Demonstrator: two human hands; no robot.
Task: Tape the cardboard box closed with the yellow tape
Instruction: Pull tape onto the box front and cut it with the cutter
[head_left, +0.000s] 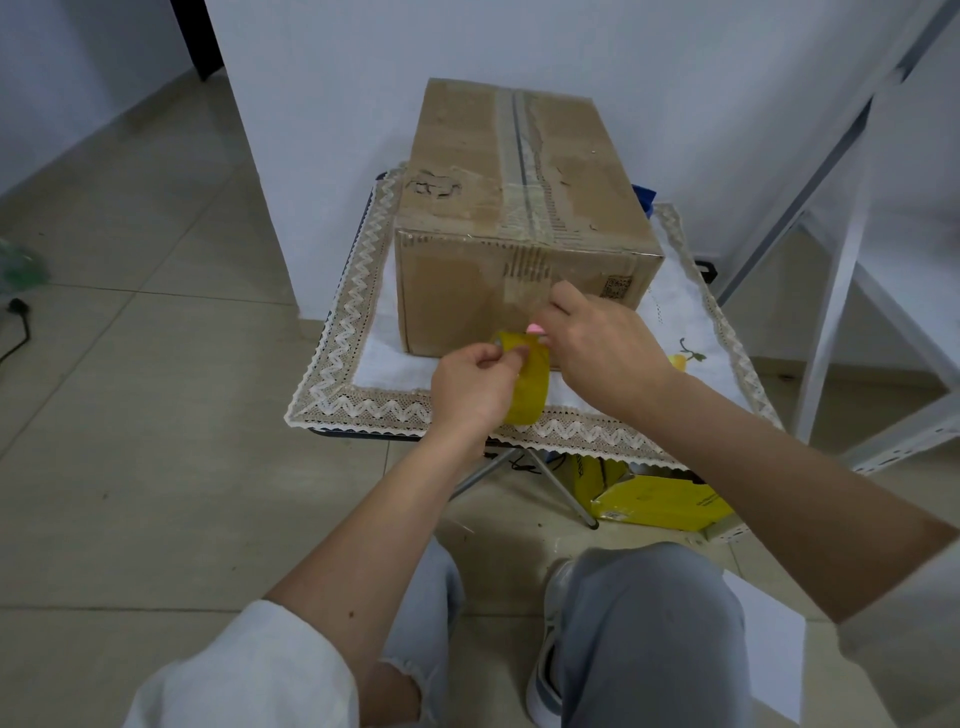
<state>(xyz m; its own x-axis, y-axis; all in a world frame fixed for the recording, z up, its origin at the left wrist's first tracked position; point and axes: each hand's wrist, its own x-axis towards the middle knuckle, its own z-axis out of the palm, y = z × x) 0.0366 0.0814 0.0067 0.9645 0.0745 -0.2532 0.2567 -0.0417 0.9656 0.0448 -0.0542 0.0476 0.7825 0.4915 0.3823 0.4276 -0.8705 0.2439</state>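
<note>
A brown cardboard box (519, 208) stands on a small table, its top flaps down and old clear tape along the middle seam. In front of its near face I hold a roll of yellow tape (530, 384) upright. My left hand (475, 389) grips the roll from the left, thumb and fingers pinching at its top edge. My right hand (602, 348) is closed at the roll's upper right, fingers curled around a small pink object (535, 329). Whether that hand also touches the tape is hidden.
The table wears a white cloth with a lace border (363, 405). Under it sit folding metal legs (561, 483) and a yellow carton (660, 501). A white metal frame (841, 291) stands at the right, a wall corner (260, 208) behind, my knees below.
</note>
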